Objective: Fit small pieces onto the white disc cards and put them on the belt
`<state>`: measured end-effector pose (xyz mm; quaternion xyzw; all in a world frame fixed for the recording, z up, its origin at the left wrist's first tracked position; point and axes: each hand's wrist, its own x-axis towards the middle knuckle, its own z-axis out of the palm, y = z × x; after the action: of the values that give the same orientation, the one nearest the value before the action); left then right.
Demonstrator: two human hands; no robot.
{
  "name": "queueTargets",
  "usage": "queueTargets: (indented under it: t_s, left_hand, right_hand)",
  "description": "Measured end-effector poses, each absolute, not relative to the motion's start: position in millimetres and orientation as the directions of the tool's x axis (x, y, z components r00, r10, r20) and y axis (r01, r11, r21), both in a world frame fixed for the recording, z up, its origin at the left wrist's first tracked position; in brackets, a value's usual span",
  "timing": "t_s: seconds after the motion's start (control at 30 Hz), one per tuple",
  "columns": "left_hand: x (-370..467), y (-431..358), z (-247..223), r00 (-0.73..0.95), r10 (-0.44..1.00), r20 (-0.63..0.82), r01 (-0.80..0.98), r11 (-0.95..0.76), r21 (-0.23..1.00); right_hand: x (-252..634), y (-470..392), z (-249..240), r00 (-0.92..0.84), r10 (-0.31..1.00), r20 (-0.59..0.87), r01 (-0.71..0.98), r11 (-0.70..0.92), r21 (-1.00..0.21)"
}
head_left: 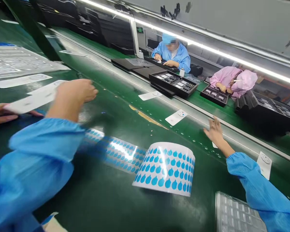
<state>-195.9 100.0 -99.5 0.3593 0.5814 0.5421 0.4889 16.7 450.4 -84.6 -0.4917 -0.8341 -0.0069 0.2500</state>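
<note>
At the far left edge, my left hand (1, 113) grips a white card (32, 100), its thumb at the card's near end. Over the card's far end reaches my right hand (78, 89), blurred, its fingers curled together; anything between them is too hidden to make out. Below and right of it, a strip (123, 151) of blue round stickers runs across the green table (125, 206) to a large sticker roll (166, 167). Another white card (42, 87) lies partly behind the held one, and one more (21, 80) lies beyond.
A co-worker's hand (215, 130) reaches from the right over the conveyor (198, 117), where white cards (176, 117) lie. Clear plastic trays (239, 214) sit at the lower right, a sheet of parts (19, 61) at the upper left. Two people work beyond, near black trays (174, 82).
</note>
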Motion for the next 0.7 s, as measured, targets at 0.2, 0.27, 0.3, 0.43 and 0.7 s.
queueTargets:
  t_s: [0.2, 0.27, 0.3, 0.43, 0.7]
  left_hand:
    - [-300.3, 183.7, -93.3, -0.254, 0.938, -0.235, -0.126, 0.209, 0.97]
    - [-328.1, 202.6, -92.2, -0.217, 0.925, -0.312, -0.137, 0.288, 0.948]
    - [-335.7, 209.4, -93.2, -0.174, 0.909, -0.378, -0.149, 0.356, 0.923]
    - [-308.5, 209.6, -106.3, -0.057, 0.853, -0.518, -0.215, 0.497, 0.841]
    - [-128.7, 72.7, -98.6, 0.237, 0.911, -0.339, -0.495, 0.413, 0.764]
  right_hand:
    - [-121.0, 459.4, -111.3, -0.664, 0.717, 0.211, 0.716, 0.692, -0.099]
    - [-142.9, 455.4, -111.3, -0.696, 0.696, 0.176, 0.698, 0.713, -0.063]
    - [-145.9, 453.5, -108.5, -0.708, 0.687, 0.162, 0.691, 0.722, -0.042]
    - [-107.4, 444.1, -74.5, -0.731, 0.669, 0.131, 0.679, 0.732, 0.055]
    - [101.7, 238.6, 40.9, -0.702, 0.587, 0.403, 0.692, 0.697, 0.189]
